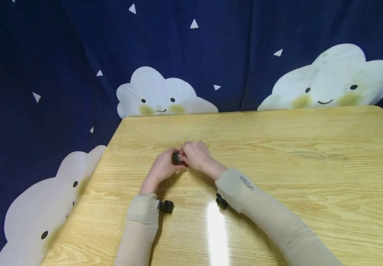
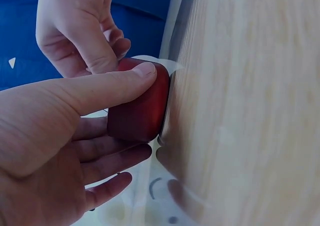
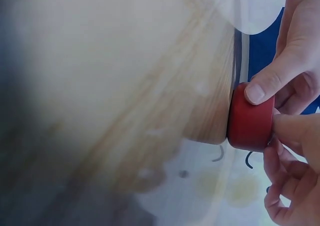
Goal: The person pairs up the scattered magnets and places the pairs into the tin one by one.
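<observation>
A small red round-edged case (image 2: 142, 103) with a dark top (image 1: 177, 159) stands on the table, towards its far left part. My left hand (image 1: 163, 167) holds it by the side, thumb across the near wall and fingers behind. From above, my right hand (image 1: 196, 155) reaches over with curled fingers and pinches at the case's top. In the right wrist view, the right fingertips (image 3: 272, 148) meet the upper face of the red case (image 3: 248, 123). What exactly they grip there is hidden by the fingers.
The wooden table (image 1: 311, 177) has a glossy surface with a bright reflection near the front. Behind it hangs a dark blue curtain (image 1: 231, 44) with white clouds and triangles. Black wrist mounts (image 1: 166, 207) sit below both sleeves.
</observation>
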Tool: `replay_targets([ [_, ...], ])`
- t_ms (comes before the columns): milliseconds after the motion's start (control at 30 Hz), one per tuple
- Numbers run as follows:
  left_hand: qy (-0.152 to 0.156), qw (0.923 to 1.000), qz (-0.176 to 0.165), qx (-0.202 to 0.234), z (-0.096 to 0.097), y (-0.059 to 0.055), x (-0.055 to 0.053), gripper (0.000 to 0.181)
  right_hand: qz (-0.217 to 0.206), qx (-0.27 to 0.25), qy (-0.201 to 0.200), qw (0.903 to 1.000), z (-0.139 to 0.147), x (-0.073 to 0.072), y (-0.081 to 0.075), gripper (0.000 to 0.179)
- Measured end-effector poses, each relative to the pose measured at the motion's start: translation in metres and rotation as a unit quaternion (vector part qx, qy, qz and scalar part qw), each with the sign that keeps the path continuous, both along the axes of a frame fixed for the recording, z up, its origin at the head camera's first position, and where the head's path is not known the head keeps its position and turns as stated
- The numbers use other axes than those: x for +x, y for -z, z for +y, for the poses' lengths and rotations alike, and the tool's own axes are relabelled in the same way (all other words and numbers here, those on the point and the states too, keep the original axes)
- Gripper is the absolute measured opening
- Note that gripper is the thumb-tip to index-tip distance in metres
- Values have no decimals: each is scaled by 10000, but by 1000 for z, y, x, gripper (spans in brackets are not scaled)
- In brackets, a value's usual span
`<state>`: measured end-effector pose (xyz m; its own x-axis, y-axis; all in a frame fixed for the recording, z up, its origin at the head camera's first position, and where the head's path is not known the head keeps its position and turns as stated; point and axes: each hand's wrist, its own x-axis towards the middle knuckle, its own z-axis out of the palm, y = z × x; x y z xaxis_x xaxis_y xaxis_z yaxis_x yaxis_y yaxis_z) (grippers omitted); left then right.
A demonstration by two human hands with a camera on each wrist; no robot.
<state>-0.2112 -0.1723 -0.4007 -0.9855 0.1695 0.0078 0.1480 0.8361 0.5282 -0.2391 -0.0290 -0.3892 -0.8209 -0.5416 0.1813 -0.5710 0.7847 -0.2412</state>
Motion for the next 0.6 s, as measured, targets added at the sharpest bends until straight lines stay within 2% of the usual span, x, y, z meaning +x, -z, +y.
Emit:
replay_targets([
  [300, 55, 10000, -46, 29, -1, 0, -1, 59, -20, 4, 80, 10000, -1, -3, 3, 15],
  [600, 58, 10000, -52, 13, 0, 0, -1, 58, 189, 120, 11, 9997, -1, -4, 3, 7],
])
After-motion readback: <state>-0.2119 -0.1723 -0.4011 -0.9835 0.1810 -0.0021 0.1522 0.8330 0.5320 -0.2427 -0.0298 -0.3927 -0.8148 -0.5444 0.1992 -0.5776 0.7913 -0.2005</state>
